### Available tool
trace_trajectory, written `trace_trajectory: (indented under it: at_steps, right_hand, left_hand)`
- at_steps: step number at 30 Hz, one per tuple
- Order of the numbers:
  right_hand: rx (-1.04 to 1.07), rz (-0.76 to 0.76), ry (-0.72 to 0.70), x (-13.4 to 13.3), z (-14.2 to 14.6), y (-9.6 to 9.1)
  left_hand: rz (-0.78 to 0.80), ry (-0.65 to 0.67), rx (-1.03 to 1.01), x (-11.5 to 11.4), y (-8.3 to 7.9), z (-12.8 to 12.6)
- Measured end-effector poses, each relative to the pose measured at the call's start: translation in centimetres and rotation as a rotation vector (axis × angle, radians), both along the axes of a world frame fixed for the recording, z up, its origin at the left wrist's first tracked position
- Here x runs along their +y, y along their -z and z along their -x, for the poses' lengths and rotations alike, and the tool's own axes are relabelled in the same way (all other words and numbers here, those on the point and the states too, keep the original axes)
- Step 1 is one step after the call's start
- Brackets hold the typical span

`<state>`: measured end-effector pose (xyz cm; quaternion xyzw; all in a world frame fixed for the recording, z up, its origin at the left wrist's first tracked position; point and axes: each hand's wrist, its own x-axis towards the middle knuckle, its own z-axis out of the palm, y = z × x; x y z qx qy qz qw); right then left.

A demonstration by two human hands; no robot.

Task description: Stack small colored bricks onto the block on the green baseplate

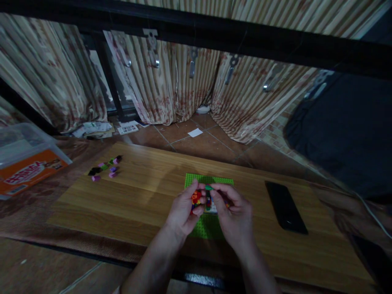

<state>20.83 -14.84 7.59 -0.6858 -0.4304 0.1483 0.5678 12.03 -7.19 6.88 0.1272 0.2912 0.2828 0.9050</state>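
Note:
Both my hands meet over a green studded baseplate (208,180) on a low wooden board. My left hand (183,210) is closed around a small stack of red, orange and yellow bricks (196,198). Just to its right, my right hand (234,212) pinches a small green brick (208,188) between thumb and forefinger, touching the top of a multicoloured brick stack (208,201) between the hands. Part of the baseplate is hidden under my hands.
Several loose purple, green and black bricks (105,167) lie at the board's far left. A black phone (285,206) rests on the right side. A clear bin with an orange label (26,165) stands left. Striped curtains and papers lie beyond on the tiled floor.

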Motion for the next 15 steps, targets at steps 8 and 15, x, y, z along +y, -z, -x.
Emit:
trace_trajectory:
  at_steps: [8,15]
  right_hand:
    - [-0.197,0.048,0.034,0.3,0.0,0.2]
    - [-0.36,0.108,-0.018,0.4,0.0,-0.1]
  left_hand:
    - [-0.251,0.015,0.112,-1.0,0.0,-0.1]
    - [-0.253,-0.06,0.183,-1.2,0.1,-0.6]
